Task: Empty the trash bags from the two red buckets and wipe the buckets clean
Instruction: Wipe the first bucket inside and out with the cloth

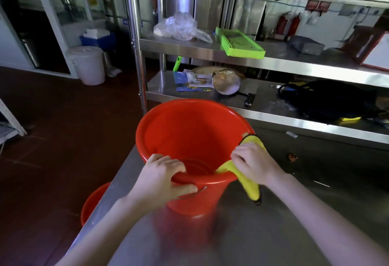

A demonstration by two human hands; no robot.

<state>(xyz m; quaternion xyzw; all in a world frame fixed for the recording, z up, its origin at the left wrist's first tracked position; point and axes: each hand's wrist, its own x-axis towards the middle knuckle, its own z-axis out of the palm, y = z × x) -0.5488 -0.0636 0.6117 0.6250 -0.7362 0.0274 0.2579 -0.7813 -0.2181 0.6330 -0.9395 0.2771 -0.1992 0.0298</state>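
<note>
Fingers of my left hand [162, 175] clench the near rim of the round red plastic bucket [179, 131] on the steel table [273, 223]; my right hand [252, 162] grips a soft yellow cloth [250, 187] on that rim. Light and slippery, I judge: hold the rim.

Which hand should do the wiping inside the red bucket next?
The right hand, probably. It holds the yellow cloth draped over the red bucket rim. The left hand grips the near rim, so it suits steadying.
</note>
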